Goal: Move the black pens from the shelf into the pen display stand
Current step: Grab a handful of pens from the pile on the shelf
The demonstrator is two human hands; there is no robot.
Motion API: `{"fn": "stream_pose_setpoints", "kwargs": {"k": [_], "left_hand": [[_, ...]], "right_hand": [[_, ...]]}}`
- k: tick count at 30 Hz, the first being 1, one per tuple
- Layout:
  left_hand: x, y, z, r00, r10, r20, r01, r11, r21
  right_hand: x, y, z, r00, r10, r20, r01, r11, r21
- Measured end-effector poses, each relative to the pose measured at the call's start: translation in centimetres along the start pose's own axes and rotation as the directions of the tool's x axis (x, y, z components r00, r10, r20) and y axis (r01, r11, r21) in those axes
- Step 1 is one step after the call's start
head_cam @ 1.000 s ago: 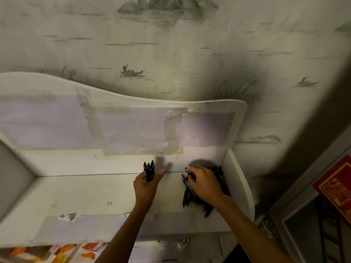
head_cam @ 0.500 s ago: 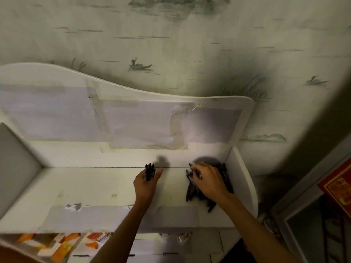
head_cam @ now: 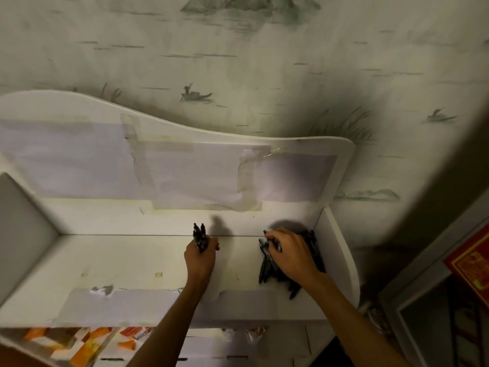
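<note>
At a white shelf [head_cam: 132,260] set against a wall papered with ink-wash boats and hills, my left hand [head_cam: 199,260] grips a small bundle of black pens [head_cam: 199,237], fingers curled round their barrels, the ends standing upright above my fist. The bundle sits close to the shelf's back panel [head_cam: 185,176], roughly midway along the part of the board in view. My right hand [head_cam: 292,254] rests palm-down on the pile of black pens [head_cam: 267,268] heaped in the shelf's right-hand corner, just beside the side wall [head_cam: 333,250]; my fingertips are curled onto one or two pens at the far edge of the pile, pinching them. The rest of the pile lies flat on the board, partly hidden under my palm, with a few ends poking out toward the shelf's front edge. Pale paper sheets [head_cam: 296,178] are taped across the back panel. Below the shelf's front edge, orange-and-white packets [head_cam: 87,345] show, blurred. A red printed panel [head_cam: 473,263] hangs well off to the right of the shelf.
</note>
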State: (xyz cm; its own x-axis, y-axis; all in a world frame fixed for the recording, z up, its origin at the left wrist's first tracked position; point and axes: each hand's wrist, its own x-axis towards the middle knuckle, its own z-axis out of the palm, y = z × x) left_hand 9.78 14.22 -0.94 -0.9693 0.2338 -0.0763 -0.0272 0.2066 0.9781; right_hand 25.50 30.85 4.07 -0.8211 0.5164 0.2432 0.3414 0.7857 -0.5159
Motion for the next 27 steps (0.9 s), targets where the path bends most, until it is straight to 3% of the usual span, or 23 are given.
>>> {"fn": "stream_pose_setpoints", "kwargs": {"k": [4,7,16,21,27], "left_hand": [[0.2,-1.5,-0.4,0.995,-0.061,0.072,0.056,0.996,0.070],[0.5,-2.1,-0.9,0.989,-0.034,0.142,0.014,0.990,0.139],[1.6,1.3,-4.7,0.992,0.084,0.090,-0.106,0.954,0.281],[1.4,3.9,-10.5,0.988,0.039,0.151,-0.066,0.982,0.178],[0.6,6.0,-19.7,0.987,-0.055,0.149,0.066,0.995,-0.071]], "right_hand": [[0.0,-0.1,0.3,1.000,0.007,0.009,-0.007,1.000,-0.004],[0.1,-0.5,0.4,0.999,-0.002,0.036,0.002,1.000,-0.002],[2.4,-4.6,1.5,0.996,-0.044,0.083,0.036,0.994,0.099],[4.0,-10.0,3.2,0.984,-0.135,0.119,0.120,0.985,0.121],[5.2,-19.3,5.9,0.944,-0.294,0.152,0.285,0.955,0.083]]}}
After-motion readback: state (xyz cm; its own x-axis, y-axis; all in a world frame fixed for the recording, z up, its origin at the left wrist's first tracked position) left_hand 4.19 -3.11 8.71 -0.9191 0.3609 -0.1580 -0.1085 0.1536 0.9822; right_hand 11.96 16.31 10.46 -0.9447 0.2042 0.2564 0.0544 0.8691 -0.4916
